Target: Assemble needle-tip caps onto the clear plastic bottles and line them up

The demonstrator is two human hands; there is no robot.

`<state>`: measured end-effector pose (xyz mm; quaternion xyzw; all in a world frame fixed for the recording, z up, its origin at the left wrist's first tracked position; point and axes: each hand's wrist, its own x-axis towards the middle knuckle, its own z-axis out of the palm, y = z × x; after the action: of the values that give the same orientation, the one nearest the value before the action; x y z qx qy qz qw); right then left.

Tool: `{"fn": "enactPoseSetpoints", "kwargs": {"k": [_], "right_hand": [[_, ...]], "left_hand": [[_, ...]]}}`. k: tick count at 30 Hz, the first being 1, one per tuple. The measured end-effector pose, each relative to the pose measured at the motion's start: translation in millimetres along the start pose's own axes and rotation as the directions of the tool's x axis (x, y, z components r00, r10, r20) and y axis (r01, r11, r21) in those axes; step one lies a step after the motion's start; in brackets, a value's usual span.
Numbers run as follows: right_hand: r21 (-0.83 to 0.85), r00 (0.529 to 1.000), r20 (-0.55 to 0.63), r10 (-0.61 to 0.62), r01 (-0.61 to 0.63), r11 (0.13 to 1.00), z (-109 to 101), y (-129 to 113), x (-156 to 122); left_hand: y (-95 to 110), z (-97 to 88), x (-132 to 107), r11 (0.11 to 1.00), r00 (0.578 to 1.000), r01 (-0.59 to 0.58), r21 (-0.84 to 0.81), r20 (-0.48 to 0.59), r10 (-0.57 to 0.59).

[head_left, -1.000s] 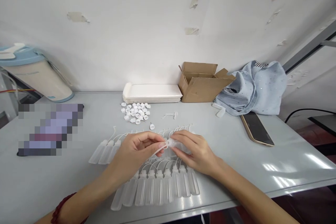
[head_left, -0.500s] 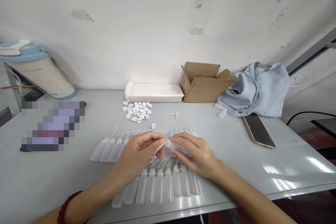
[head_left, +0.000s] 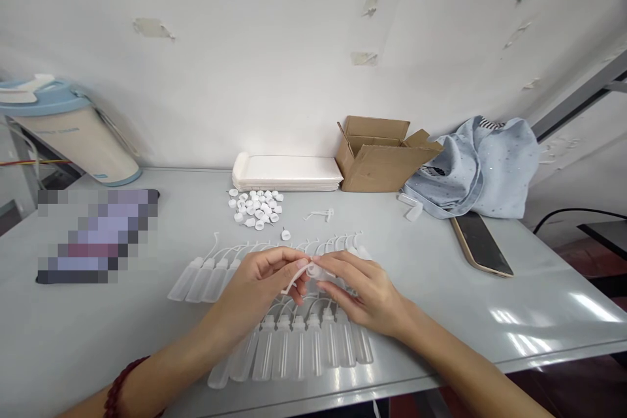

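Observation:
Over the middle of the table, a small translucent plastic bottle lies between my two hands, its neck facing me. My right hand is closed around its body, covering most of it. At the neck, my left hand pinches a thin white cap strap between thumb and fingers. Below my hands lies a row of similar clear bottles with curved straps at their necks. Behind them is a second row of bottles, partly hidden by my hands.
White nozzle caps lie in a pile behind the rows, near a loose strap piece. Farther back are a stack of white sleeves and an open cardboard box. A phone, cloth bag and tumbler flank them.
The bottle's neck has tilted slightly toward me, so its opening shows more. The strap's free end has come into view below my left thumb. Both hands stay in nearly the same place.

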<state>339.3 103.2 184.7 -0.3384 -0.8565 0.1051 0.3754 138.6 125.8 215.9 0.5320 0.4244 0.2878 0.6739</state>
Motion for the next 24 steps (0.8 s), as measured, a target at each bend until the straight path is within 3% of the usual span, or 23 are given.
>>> {"fn": "enactPoseSetpoints", "kwargs": {"k": [6, 11, 14, 19, 22, 24], "right_hand": [[0.200, 0.991, 0.020, 0.133, -0.135, 0.970, -3.6, -6.2, 4.1], [0.374, 0.959, 0.087, 0.269, -0.282, 0.884, -6.6, -10.8, 5.5], [0.554, 0.916, 0.186, 0.354, -0.396, 0.732, -8.1, -11.4, 6.2], [0.790, 0.868, 0.346, 0.356, -0.474, 0.388, -9.9, -10.6, 9.4], [0.825, 0.836, 0.416, 0.358, -0.513, 0.239, -11.2, -10.0, 11.3], [0.830, 0.819, 0.458, 0.347, -0.533, 0.162, -12.1, -9.2, 11.9]], "left_hand": [[0.6, 0.1, 1.0, 1.000, 1.000, -0.007, -0.012, 0.015, 0.007], [0.9, 1.2, 0.7, 1.000, 0.999, -0.002, -0.010, 0.037, 0.002], [0.6, 2.4, 0.8, 1.000, 0.999, -0.008, -0.017, 0.035, 0.008], [2.4, 5.4, -2.1, 0.991, 0.997, -0.077, 0.113, -0.014, 0.079], [0.8, 7.1, -5.5, 0.950, 0.974, -0.204, 0.236, -0.048, 0.221], [-2.2, 7.9, -7.0, 0.866, 0.918, -0.344, 0.363, -0.064, 0.391]]}}
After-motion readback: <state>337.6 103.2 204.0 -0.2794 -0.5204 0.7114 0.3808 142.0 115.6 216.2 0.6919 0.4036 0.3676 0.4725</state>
